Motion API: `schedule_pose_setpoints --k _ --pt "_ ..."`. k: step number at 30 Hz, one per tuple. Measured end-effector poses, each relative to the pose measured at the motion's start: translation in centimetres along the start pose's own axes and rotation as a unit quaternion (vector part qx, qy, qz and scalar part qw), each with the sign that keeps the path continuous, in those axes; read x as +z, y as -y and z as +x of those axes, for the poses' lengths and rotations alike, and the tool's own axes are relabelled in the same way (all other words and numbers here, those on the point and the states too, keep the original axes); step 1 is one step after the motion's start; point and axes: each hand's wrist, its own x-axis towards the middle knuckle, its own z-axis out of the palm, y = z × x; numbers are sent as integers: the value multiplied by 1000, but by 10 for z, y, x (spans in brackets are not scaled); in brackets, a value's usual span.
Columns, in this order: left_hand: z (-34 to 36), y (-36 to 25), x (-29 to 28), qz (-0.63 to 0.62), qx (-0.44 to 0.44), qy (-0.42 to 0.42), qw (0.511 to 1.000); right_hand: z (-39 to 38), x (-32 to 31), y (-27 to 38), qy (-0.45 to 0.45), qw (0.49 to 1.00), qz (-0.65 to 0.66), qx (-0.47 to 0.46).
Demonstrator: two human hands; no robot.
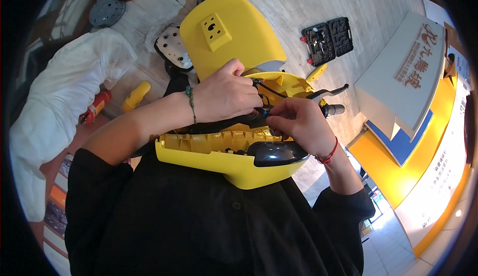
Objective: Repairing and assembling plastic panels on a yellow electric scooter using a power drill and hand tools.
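Left hand (226, 96) and right hand (298, 121) met over a yellow scooter housing (219, 159), both grips closed w/ fingers pinching black wiring (264, 89) at its open top, beside the handlebar (331, 110). An open tool case (327, 39) lay on the floor (378, 7).

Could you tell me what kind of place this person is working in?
Probably a scooter shop or assembly workshop. Both hands, left hand and right hand, work on black cables inside a yellow scooter front panel. An open black tool case lies on the floor, with a loose wheel disc nearby.
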Motion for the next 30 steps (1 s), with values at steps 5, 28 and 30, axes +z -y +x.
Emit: schedule_pose_setpoints --k 5,28,30 --pt "0 1 3 13 -2 -9 1000 3 0 -2 0 1000 23 -8" --pt "-3 6 7 48 43 -26 998 17 -5 7 23 997 -61 -41" --pt "-3 6 7 63 52 -23 996 18 -6 7 35 996 -73 -33"
